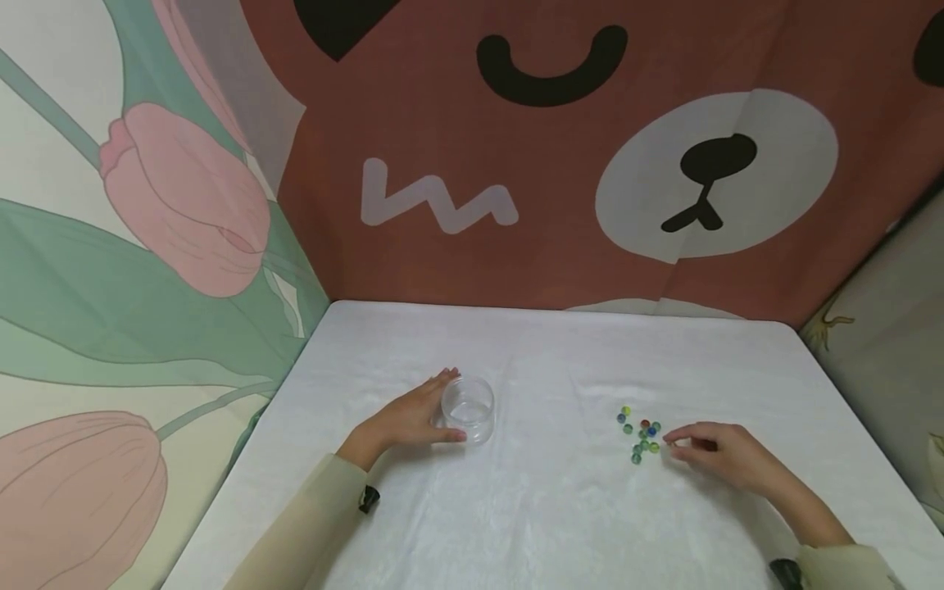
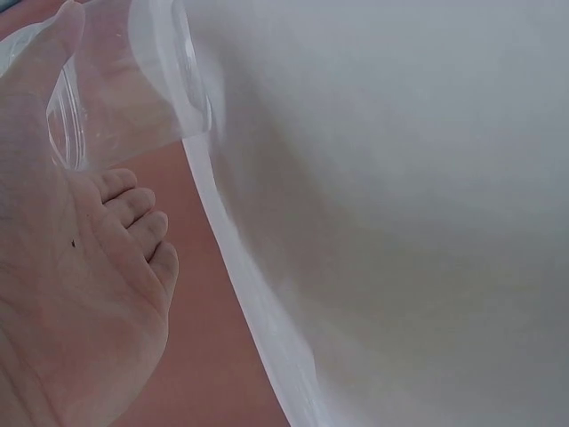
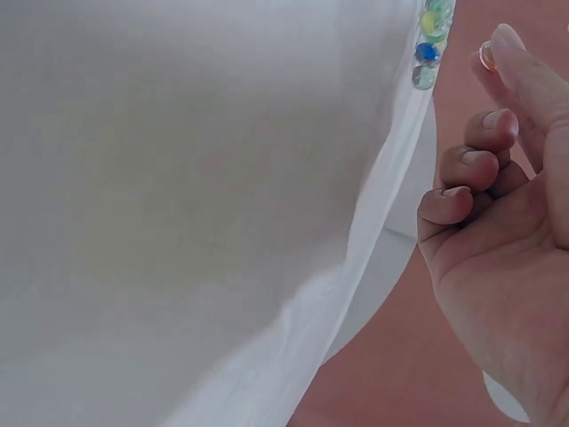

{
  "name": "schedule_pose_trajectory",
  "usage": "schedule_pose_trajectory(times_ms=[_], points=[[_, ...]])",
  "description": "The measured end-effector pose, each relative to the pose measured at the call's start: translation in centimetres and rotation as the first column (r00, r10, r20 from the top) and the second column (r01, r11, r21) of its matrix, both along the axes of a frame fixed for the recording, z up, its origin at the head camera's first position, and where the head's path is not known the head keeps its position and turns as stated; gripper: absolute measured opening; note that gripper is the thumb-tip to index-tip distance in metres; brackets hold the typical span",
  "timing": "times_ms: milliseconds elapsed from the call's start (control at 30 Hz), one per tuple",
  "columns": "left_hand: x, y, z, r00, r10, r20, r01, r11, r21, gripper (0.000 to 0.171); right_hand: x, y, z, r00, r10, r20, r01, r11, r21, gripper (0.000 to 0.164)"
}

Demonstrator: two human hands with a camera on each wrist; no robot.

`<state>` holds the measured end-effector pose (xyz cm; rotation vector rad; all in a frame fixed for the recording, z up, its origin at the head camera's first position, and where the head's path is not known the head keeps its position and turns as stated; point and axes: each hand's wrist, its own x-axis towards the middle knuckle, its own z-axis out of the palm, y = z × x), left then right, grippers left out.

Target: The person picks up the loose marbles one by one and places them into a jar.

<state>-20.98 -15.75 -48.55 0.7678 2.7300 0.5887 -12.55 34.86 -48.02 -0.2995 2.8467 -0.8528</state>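
Note:
A clear plastic jar (image 1: 478,419) stands upright on the white cloth, its mouth facing up with no lid. My left hand (image 1: 413,416) holds it from the left, thumb at the near side and fingers round the back. In the left wrist view the jar (image 2: 133,84) shows a ridged rim close to the palm (image 2: 80,294). Off to the right, my right hand (image 1: 726,455) pinches a glass marble (image 3: 486,56) with an orange tint between thumb and index finger. Its other fingers curl inward. Just left of that hand lies a loose group of marbles (image 1: 644,445) in green, blue, yellow and red.
A white cloth (image 1: 546,508) covers the table, with light creases. Behind it hangs a brown curtain (image 1: 442,270) printed with a bear, and a floral curtain (image 1: 147,344) lines the left side. Black wrist straps (image 1: 369,498) show at both sleeves.

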Motion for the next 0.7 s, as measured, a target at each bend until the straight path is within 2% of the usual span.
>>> schedule_pose_trajectory(times_ms=[333, 533, 700], points=[[-0.1, 0.1, 0.0, 1.0, 0.001, -0.006, -0.001, 1.0, -0.004, 0.114, -0.4, -1.5, 0.0, 0.993, 0.024, -0.111, -0.029, 0.999, -0.04, 0.02], [-0.2, 0.1, -0.1, 1.0, 0.003, -0.006, -0.003, 1.0, -0.008, 0.115, -0.7, -2.3, 0.1, 0.982, 0.054, -0.182, -0.068, 0.995, -0.07, 0.02], [-0.2, 0.1, 0.0, 1.0, 0.002, -0.002, -0.002, 1.0, 0.007, 0.114, -0.8, -3.0, 0.4, 0.978, 0.064, -0.197, -0.084, 0.992, -0.094, 0.02]])
